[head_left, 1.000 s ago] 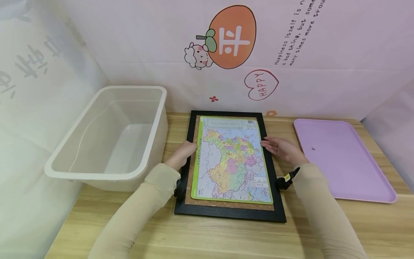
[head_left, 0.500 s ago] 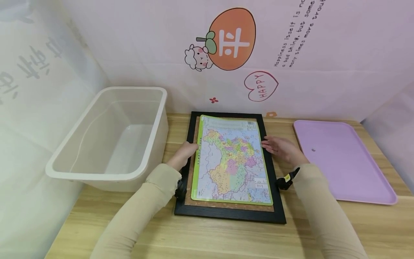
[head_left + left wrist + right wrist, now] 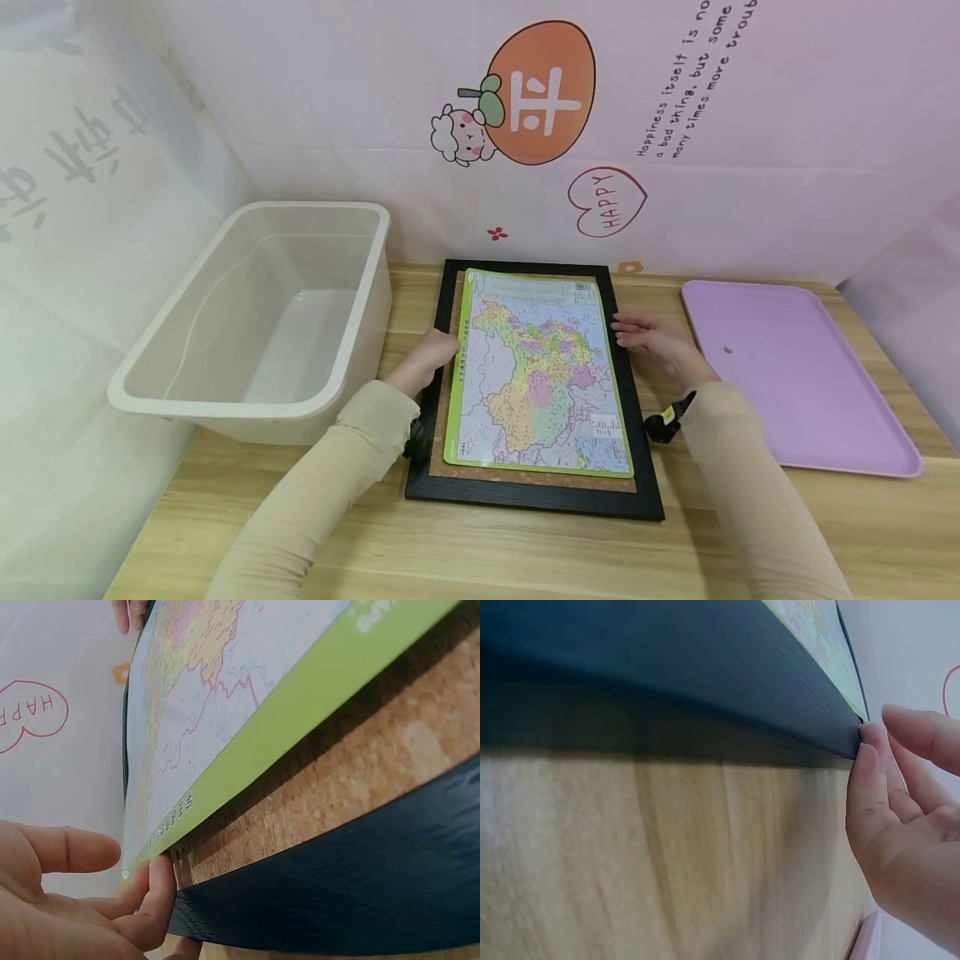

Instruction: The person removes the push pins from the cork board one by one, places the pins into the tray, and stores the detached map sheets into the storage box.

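A colourful map sheet point(image 3: 536, 383) with a green border lies over the cork point(image 3: 510, 472) inside a black frame point(image 3: 532, 493). My left hand point(image 3: 431, 354) holds the map's left edge; in the left wrist view the thumb point(image 3: 82, 850) lies over the sheet side and curled fingers point(image 3: 154, 900) meet the green border. That edge stands a little up from the cork, with a shadow below it. On the other side, my right hand point(image 3: 656, 342) has its fingers extended, fingertips point(image 3: 866, 761) at the frame's right outer side, thumb apart from them.
An off-white plastic tub point(image 3: 352, 333) stands left of the frame. To the right lies a lilac tray point(image 3: 810, 383), close to my right forearm. Behind the wooden tabletop point(image 3: 360, 542) rises a wall covering point(image 3: 337, 100) with printed drawings.
The map's upper left edge has risen slightly from the cork. My right hand's fingertips have shifted a little outward from the map; my left hand keeps nearly the same place.
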`<move>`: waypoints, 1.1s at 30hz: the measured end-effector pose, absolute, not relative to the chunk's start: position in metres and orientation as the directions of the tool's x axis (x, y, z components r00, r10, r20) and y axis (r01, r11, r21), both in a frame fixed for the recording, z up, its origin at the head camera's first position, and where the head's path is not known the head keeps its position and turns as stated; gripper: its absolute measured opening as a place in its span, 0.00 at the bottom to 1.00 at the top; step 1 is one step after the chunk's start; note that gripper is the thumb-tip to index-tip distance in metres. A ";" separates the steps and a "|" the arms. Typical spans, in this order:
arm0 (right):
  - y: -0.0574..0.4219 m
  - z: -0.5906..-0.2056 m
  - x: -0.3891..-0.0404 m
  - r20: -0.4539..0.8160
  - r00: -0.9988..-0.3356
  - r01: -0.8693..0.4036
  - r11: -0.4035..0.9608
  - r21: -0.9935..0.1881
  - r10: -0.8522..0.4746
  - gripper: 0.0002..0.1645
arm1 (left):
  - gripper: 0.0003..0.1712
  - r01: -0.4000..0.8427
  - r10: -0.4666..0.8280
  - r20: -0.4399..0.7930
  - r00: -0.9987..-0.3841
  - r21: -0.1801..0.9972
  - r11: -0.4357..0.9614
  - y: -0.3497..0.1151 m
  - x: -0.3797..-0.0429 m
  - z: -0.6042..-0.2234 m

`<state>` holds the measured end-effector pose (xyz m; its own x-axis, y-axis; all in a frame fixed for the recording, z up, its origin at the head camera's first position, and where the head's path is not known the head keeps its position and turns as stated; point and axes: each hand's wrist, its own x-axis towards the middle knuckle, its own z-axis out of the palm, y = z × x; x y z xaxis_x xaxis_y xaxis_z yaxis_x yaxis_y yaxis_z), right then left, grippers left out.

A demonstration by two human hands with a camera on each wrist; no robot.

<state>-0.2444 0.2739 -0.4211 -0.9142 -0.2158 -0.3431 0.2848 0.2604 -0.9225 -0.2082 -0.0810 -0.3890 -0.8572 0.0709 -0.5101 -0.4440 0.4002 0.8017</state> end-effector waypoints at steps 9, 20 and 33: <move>0.272 -0.421 -0.245 -0.347 -0.917 0.284 0.289 -0.914 -0.199 0.40 | 0.10 -0.432 0.054 -0.487 -0.872 0.815 0.387 -0.081 -0.207 -0.388; 0.273 -0.419 -0.245 -0.329 -0.924 0.229 0.409 -0.883 -0.194 0.38 | 0.28 -0.466 0.068 -0.524 -0.849 0.804 0.370 -0.080 -0.210 -0.391; 0.274 -0.422 -0.246 -0.309 -0.925 0.159 0.511 -0.845 -0.223 0.39 | 0.27 -0.416 0.064 -0.443 -0.894 0.876 0.245 -0.078 -0.243 -0.426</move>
